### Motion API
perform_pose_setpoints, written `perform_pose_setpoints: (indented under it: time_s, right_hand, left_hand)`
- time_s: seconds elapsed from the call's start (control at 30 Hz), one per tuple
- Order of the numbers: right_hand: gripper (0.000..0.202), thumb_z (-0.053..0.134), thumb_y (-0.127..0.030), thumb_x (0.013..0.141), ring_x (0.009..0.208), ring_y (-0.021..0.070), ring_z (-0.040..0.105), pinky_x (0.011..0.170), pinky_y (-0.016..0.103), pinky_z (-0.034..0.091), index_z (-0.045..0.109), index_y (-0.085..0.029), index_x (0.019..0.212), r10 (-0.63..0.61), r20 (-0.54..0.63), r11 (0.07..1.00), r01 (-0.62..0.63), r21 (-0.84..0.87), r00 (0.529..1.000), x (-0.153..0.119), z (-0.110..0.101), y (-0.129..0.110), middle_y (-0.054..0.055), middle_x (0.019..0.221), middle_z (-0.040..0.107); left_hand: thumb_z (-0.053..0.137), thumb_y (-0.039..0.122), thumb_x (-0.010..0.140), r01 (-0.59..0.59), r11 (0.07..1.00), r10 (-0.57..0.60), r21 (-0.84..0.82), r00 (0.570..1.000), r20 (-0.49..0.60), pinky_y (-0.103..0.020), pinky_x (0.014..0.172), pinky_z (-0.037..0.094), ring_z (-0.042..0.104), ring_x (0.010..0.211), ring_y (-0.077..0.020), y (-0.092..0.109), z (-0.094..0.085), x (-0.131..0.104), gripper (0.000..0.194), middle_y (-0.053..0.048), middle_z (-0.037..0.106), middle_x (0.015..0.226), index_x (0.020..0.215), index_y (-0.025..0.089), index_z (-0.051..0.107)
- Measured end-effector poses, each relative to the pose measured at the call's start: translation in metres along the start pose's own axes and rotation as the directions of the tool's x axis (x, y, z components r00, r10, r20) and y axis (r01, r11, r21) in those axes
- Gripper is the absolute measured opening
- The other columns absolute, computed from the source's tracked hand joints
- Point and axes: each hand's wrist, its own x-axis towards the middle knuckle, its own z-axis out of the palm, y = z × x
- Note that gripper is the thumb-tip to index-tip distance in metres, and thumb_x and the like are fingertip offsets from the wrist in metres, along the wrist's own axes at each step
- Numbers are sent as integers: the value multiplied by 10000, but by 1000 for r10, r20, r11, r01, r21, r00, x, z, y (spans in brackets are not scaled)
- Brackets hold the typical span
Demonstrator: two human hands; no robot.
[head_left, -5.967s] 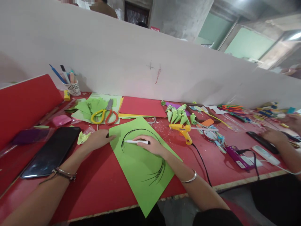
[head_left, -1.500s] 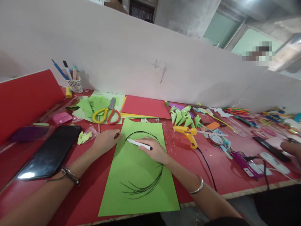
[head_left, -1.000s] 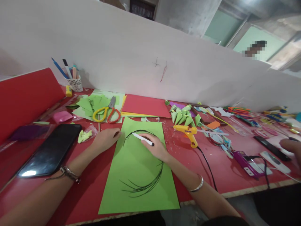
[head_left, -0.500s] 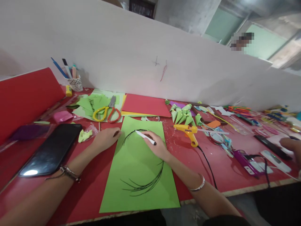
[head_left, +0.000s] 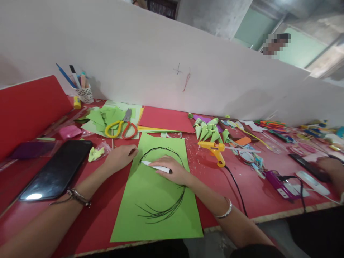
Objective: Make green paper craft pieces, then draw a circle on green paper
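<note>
A bright green sheet (head_left: 158, 229) lies on the red tabletop, marked with curved black strokes that form much of a large ring. Over the sheet, my right hand (head_left: 170, 170) is closed on a white marker (head_left: 158, 167) with a black end; its tip meets the line at the ring's upper left. My left hand (head_left: 123, 156) rests at the sheet's upper left edge, its fingers curled together, and whatever they may hold is hidden. Beyond the sheet's top left lie scissors (head_left: 125, 123) with yellow and red handles, on green paper scraps (head_left: 102, 118).
A black phone (head_left: 57, 170) and a pen cup (head_left: 84, 94) are at the left. Rightward lie a yellow glue gun (head_left: 216, 150) with its cord, green paper cones (head_left: 208, 130) and a purple power strip (head_left: 282, 184). Another person's hand (head_left: 329, 168) is at the far right.
My right hand has moved left and down with the marker. More of the black curve shows along the ring's top and right. The other person's hand has moved onto a dark object.
</note>
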Motion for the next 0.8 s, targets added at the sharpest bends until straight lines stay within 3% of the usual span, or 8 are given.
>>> perform_pose_setpoints:
  time_s: [0.13,0.27,0.4,0.6,0.73,0.8]
  right_hand:
    - [272,462,-261,838,794,149,550,737,286,413,576,-243,1085,65,13,992,-66,107,998,-3,-1,-1,20,984,634]
    - [281,438,-219,841,869,153,558,749,281,428,556,-216,1096,236,-191,960,-198,198,953,-4,1,1,42,1050,605]
    - [288,445,-212,839,959,162,531,833,303,400,543,-206,1111,246,-275,966,-212,148,929,-2,3,3,53,1081,591]
    - [308,467,-254,843,917,178,522,809,329,376,538,-235,1142,135,-89,991,-134,13,987,0,0,-3,36,1057,615]
    - [292,477,-268,836,853,164,521,794,312,373,568,-246,1112,46,16,997,-46,54,999,0,-4,-3,25,1011,635]
    - [273,478,-275,833,768,144,519,727,277,389,594,-239,1078,51,82,991,-61,122,995,-2,-8,-1,17,925,652]
  left_hand:
    - [288,364,835,13,1000,-13,-21,1000,8,-249,539,323,580,712,-194,0,0,0,288,-40,621,753,775,204,520]
    - [270,374,843,12,999,-12,-30,1000,10,-253,547,332,581,705,-198,-1,0,0,308,-40,624,755,783,208,523]
    - [251,372,848,1,1000,0,-31,1000,5,-259,557,341,585,722,-209,0,-1,0,321,-39,626,764,791,212,524]
    - [255,371,847,7,1000,-7,-10,1000,2,-258,559,338,586,726,-204,1,-1,1,321,-40,630,760,770,207,520]
    - [257,380,846,17,999,-17,-28,1000,14,-253,573,349,588,738,-197,0,-2,1,324,-39,634,781,779,208,523]
    - [252,384,845,16,999,-16,-36,1000,20,-256,568,349,588,739,-202,0,-2,1,332,-41,636,785,785,208,528]
